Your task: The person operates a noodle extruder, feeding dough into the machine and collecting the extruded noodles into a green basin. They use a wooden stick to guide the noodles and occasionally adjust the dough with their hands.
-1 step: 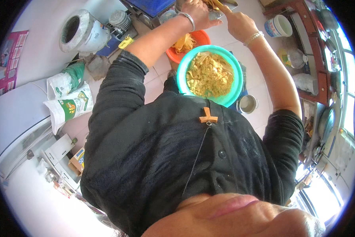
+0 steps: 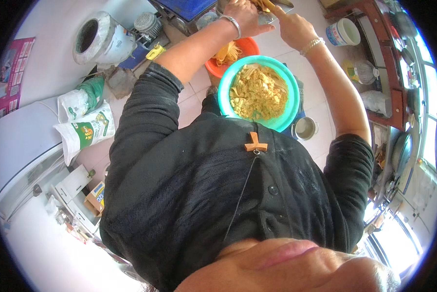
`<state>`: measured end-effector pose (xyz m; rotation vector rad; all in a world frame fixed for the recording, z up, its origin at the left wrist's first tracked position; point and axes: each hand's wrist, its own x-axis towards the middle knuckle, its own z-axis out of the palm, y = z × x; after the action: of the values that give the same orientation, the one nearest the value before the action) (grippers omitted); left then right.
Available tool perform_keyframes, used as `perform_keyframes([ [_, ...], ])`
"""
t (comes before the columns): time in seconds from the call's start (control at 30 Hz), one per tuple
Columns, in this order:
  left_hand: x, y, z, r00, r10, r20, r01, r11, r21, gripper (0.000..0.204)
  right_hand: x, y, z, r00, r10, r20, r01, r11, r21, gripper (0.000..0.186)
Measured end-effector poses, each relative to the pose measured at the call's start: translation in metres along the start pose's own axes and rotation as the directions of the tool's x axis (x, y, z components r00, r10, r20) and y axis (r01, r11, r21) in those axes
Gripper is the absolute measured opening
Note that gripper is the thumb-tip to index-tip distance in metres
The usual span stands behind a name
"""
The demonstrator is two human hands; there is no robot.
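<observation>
Hands working over a metal tray at the top edge of the head view, above two bowls of yellow food.

Both forearms are reaching forward and up from the black sleeves, bare from the elbow. The left hand (image 2: 244,17), wearing a metal bangle at the wrist, is lying palm-down with its fingers curled together over the near rim of the metal tray (image 2: 267,18); whether they are gripping anything cannot be told. The right hand (image 2: 292,28), wearing a beaded bracelet, is closing its fingers on a yellow strip (image 2: 266,5) that is lying on the tray. A teal bowl (image 2: 286,80) heaped with yellow shreds is sitting just below the hands, partly overlapping a smaller orange bowl (image 2: 247,46) that is lying under the left wrist.
</observation>
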<state>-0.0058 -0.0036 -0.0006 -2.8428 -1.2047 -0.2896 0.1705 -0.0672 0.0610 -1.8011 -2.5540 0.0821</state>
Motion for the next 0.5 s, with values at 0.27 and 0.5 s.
perform_keyframes([
  [0.27, 0.003, -0.001, 0.048, 0.968, -0.019, -0.250, 0.076, 0.972, 0.221, 0.049, 0.031, 0.017, 0.055, 0.939, -0.341, 0.035, 0.342, 0.923, -0.178, 0.044],
  [0.5, 0.004, -0.015, 0.032, 0.934, 0.082, -0.348, -0.099, 0.995, -0.031, 0.034, 0.011, -0.011, -0.004, 0.982, 0.088, 0.166, -0.068, 0.990, -0.123, 0.035],
])
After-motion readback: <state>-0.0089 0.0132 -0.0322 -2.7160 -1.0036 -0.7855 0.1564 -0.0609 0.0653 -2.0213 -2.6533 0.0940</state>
